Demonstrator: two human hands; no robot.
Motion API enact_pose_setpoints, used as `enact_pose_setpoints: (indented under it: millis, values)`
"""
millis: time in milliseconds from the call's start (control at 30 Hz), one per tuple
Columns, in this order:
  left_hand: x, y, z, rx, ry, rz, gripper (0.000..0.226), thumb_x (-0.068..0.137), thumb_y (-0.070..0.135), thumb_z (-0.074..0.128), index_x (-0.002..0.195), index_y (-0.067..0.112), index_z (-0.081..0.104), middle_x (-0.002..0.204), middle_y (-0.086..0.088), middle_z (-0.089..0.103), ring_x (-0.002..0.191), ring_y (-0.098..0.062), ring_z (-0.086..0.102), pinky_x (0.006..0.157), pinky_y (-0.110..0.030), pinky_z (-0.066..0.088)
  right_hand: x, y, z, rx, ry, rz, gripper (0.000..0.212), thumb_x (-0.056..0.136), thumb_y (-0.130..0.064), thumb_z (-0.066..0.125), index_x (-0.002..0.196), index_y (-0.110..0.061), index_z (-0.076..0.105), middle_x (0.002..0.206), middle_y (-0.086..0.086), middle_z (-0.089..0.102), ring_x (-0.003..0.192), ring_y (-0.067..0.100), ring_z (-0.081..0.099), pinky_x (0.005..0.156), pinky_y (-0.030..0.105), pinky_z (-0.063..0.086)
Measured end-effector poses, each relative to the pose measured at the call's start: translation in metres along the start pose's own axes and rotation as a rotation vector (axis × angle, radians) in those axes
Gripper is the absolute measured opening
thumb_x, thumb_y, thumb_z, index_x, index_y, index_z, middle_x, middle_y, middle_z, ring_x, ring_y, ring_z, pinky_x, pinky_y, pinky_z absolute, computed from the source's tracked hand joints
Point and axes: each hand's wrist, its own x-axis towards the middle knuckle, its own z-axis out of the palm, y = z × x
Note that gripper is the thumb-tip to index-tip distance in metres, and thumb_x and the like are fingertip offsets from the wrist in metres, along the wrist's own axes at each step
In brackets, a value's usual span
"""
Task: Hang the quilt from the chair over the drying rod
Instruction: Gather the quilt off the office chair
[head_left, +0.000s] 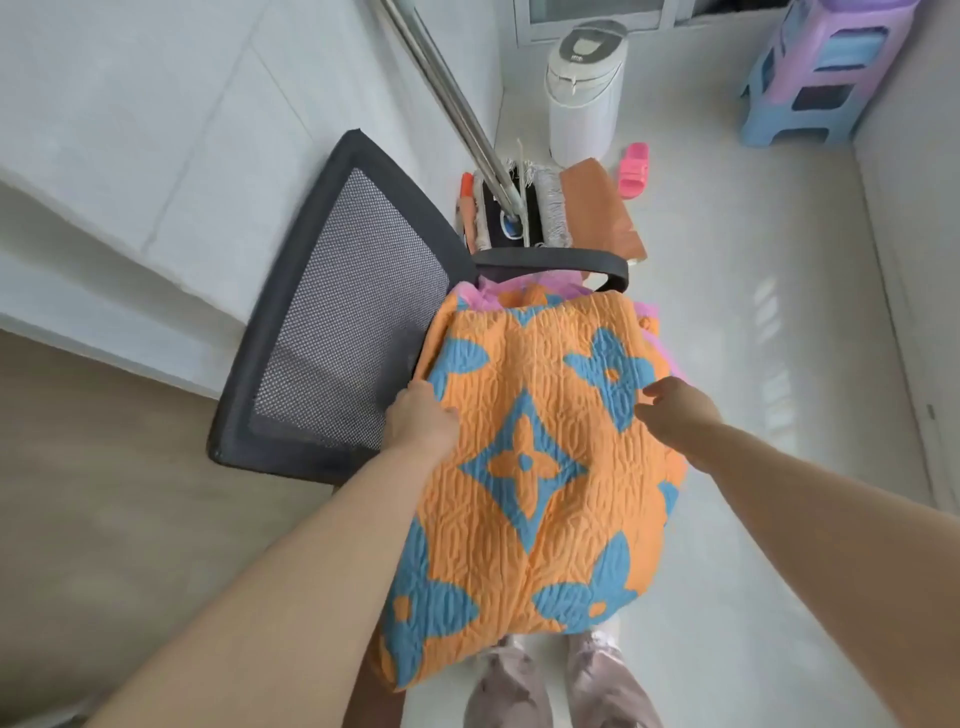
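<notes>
The orange quilt with blue flowers lies on the black chair, hanging toward 6 o'clock. The left hand grips its edge at 9 o'clock. The right hand touches it with bent fingers at 3 o'clock; holding or not, I cannot tell. At 1 o'clock a white bin is shut; its lid's writing is too small to read.

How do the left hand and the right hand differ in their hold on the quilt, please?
The left hand grips the quilt at its edge; the right hand rests on its top. The left curls into the fabric; whether the right grips is unclear. Both touch it.
</notes>
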Motion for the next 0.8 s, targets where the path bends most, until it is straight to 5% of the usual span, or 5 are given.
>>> enact_pose_setpoints:
  millis: [133, 333, 467, 633, 800]
  values:
    - [0.045, 0.002, 0.017, 0.078, 0.006, 0.009, 0.038, 0.093, 0.020, 0.053, 0.126, 0.003, 0.048, 0.128, -0.017, 0.054, 0.117, -0.036, 0.052, 0.095, -0.044, 0.045, 0.033, 0.006, 0.020, 0.045, -0.008, 0.071, 0.058, 0.087, -0.023, 0.057, 0.142, -0.015, 0.037, 0.132, 0.015, 0.052, 0.111, 0.031, 0.056, 0.072, 0.029, 0.039]
    - [0.076, -0.001, 0.042, 0.186, -0.077, -0.029, 0.041, 0.096, 0.019, 0.048, 0.134, 0.005, 0.039, 0.130, -0.016, 0.053, 0.116, -0.035, 0.053, 0.091, -0.042, 0.044, 0.062, 0.011, 0.040, 0.034, -0.032, 0.154, 0.065, 0.091, -0.021, 0.054, 0.148, -0.012, 0.024, 0.145, 0.015, 0.038, 0.126, 0.035, 0.045, 0.086, 0.035, 0.041]
    - [0.085, -0.001, 0.054, 0.248, -0.058, -0.033, 0.046, 0.094, 0.018, 0.052, 0.135, 0.007, 0.034, 0.127, -0.015, 0.055, 0.113, -0.034, 0.055, 0.086, -0.041, 0.046, 0.074, 0.019, 0.053, 0.065, -0.019, 0.195, 0.062, 0.090, -0.019, 0.056, 0.143, -0.007, 0.025, 0.137, 0.021, 0.045, 0.122, 0.039, 0.047, 0.091, 0.039, 0.041]
    - [0.080, 0.009, 0.055, 0.190, -0.056, -0.002, 0.040, 0.089, 0.013, 0.054, 0.127, 0.008, 0.042, 0.120, -0.016, 0.059, 0.109, -0.035, 0.057, 0.082, -0.039, 0.046, 0.075, 0.025, 0.052, 0.141, 0.001, 0.263, 0.052, 0.087, -0.012, 0.052, 0.136, -0.006, 0.035, 0.121, 0.020, 0.055, 0.101, 0.037, 0.056, 0.071, 0.035, 0.044]
    - [0.057, 0.031, 0.048, 0.093, -0.085, 0.053, 0.032, 0.083, 0.015, 0.053, 0.114, 0.012, 0.052, 0.115, -0.013, 0.063, 0.110, -0.035, 0.056, 0.081, -0.035, 0.042, 0.052, 0.011, 0.047, 0.157, -0.001, 0.136, 0.057, 0.078, -0.007, 0.054, 0.134, -0.017, 0.046, 0.118, 0.012, 0.060, 0.097, 0.031, 0.057, 0.069, 0.031, 0.043]
